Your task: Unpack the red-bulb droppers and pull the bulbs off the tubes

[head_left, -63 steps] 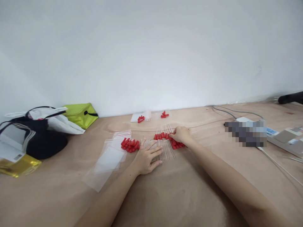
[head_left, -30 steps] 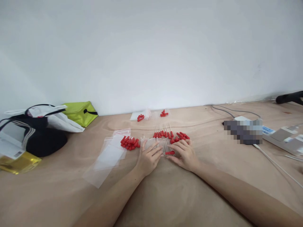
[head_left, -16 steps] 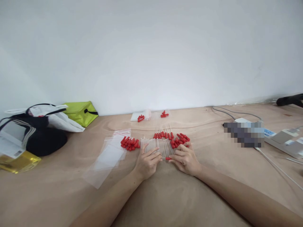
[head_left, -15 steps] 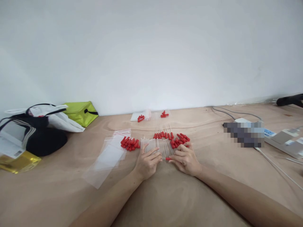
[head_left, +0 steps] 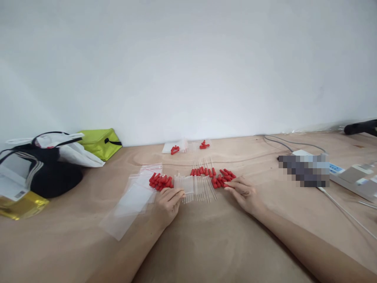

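Note:
A row of thin clear tubes (head_left: 196, 188) lies side by side on the wooden table (head_left: 212, 243). My left hand (head_left: 167, 203) is curled, its thumb and fingers closed on the near left end of that row. Red caps lie in a left pile (head_left: 160, 181), a middle row (head_left: 202, 171) and a right pile (head_left: 224, 175). My right hand (head_left: 245, 193) rests just right of the tubes. Its fingertips are pinched together at the near edge of the right pile, with a red cap showing between them.
A stack of clear zip bags (head_left: 131, 201) lies left of my left hand. Two small bags with red caps (head_left: 175, 148) sit near the wall. Black, white and green bags (head_left: 53, 165) stand at the left; a power strip and cables (head_left: 347, 177) at the right.
My hands were together at the near edge of the tubes, the right holding a red cap. They have parted: the left slid left, the right moved to the right pile.

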`<state>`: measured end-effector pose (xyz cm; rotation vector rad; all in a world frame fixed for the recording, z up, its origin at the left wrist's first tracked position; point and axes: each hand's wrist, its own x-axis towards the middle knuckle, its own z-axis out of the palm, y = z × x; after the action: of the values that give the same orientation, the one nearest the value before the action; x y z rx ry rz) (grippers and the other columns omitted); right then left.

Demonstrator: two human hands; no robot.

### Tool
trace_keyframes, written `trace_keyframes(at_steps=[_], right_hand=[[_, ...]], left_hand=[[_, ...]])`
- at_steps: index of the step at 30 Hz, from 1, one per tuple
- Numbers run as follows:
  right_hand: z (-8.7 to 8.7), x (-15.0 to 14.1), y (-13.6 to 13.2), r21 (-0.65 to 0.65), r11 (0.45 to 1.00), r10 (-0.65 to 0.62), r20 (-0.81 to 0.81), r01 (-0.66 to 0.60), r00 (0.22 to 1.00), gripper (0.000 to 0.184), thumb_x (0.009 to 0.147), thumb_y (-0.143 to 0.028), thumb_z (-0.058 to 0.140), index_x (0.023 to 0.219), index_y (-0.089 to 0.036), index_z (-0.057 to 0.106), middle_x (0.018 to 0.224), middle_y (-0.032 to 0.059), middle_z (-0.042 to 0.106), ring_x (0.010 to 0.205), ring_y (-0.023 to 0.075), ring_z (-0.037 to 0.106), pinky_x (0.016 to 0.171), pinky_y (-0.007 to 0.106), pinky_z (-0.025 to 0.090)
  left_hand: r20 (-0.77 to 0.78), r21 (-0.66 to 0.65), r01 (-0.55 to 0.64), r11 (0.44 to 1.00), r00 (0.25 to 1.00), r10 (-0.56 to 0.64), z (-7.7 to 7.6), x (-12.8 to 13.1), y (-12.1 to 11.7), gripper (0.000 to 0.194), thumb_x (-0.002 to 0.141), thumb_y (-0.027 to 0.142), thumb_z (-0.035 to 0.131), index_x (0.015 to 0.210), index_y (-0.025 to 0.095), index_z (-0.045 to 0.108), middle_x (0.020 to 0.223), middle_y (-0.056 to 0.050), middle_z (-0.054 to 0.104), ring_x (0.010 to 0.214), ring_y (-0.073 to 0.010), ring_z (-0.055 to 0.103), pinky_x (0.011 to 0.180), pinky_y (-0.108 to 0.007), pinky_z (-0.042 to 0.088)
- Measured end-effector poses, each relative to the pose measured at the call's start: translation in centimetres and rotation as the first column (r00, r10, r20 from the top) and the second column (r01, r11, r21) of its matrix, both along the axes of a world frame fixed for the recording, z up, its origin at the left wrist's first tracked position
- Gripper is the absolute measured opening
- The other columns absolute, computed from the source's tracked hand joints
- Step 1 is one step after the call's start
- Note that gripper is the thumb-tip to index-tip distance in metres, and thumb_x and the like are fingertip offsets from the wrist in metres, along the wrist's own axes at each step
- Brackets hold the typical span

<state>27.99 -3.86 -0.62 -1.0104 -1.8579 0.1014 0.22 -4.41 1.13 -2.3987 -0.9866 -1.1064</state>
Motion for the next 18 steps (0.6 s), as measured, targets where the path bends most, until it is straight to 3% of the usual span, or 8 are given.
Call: trace_keyframes(at_steps=[3, 6, 9, 13, 18], right_hand=[[-0.3, 0.2, 0.9, -0.028, 0.998, -0.056, -0.152, 0.053, 0.987, 0.025, 0.083, -0.033, 0.044, 0.098, -0.022, 0.062, 0.083, 0.0056, 0.057, 0.077, 0.0164, 0.056, 0.068, 0.031, 0.046], [-0.3, 0.4, 2.2, -0.086, 0.987, -0.150, -0.181, 0.136, 0.972, 0.030, 0.082, -0.035, 0.044, 0.099, -0.018, 0.061, 0.080, 0.0064, 0.055, 0.075, 0.0164, 0.055, 0.068, 0.032, 0.047], [0.0, 0.8, 3.9, -0.235, 0.960, -0.206, -0.221, 0.153, 0.953, 0.036, 0.078, -0.040, 0.047, 0.101, -0.015, 0.059, 0.076, 0.0055, 0.057, 0.065, 0.0143, 0.053, 0.061, 0.030, 0.046], [0.8, 0.8, 5.5, -0.392, 0.892, -0.346, -0.269, 0.226, 0.899, 0.038, 0.069, -0.046, 0.054, 0.089, -0.014, 0.058, 0.073, 0.0049, 0.061, 0.058, 0.0129, 0.051, 0.053, 0.025, 0.041], [0.8, 0.9, 5.8, -0.384, 0.878, -0.374, -0.179, 0.285, 0.910, 0.029, 0.068, -0.046, 0.054, 0.074, -0.019, 0.062, 0.071, 0.0029, 0.064, 0.066, 0.0156, 0.052, 0.063, 0.028, 0.040]], left_hand=[[-0.011, -0.029, -0.056, 0.998, 0.998, 0.056, -0.3, 0.0, 0.1, 0.020, 0.085, 0.015, 0.042, 0.096, 0.017, 0.059, 0.089, -0.006, 0.062, 0.069, -0.0112, 0.059, 0.062, -0.022, 0.048], [0.012, -0.068, -0.127, 0.990, 0.992, 0.128, -0.4, 0.8, 0.4, 0.030, 0.085, 0.012, 0.036, 0.109, 0.014, 0.053, 0.095, -0.011, 0.053, 0.069, -0.0115, 0.056, 0.064, -0.024, 0.049], [0.029, -0.082, -0.158, 0.984, 0.987, 0.161, -0.1, 1.4, 1.1, 0.037, 0.083, 0.010, 0.034, 0.117, 0.014, 0.048, 0.090, -0.009, 0.050, 0.077, -0.0135, 0.056, 0.069, -0.025, 0.049], [0.071, -0.052, -0.123, 0.991, 0.989, 0.126, 0.2, 1.9, 2.1, 0.030, 0.083, 0.011, 0.039, 0.108, 0.016, 0.055, 0.079, -0.005, 0.052, 0.072, -0.0119, 0.056, 0.067, -0.022, 0.048], [0.067, -0.025, -0.058, 0.998, 0.996, 0.060, -0.3, 2.8, 2.7, 0.020, 0.083, 0.011, 0.039, 0.088, 0.016, 0.058, 0.075, -0.003, 0.058, 0.072, -0.0129, 0.057, 0.068, -0.024, 0.048]])
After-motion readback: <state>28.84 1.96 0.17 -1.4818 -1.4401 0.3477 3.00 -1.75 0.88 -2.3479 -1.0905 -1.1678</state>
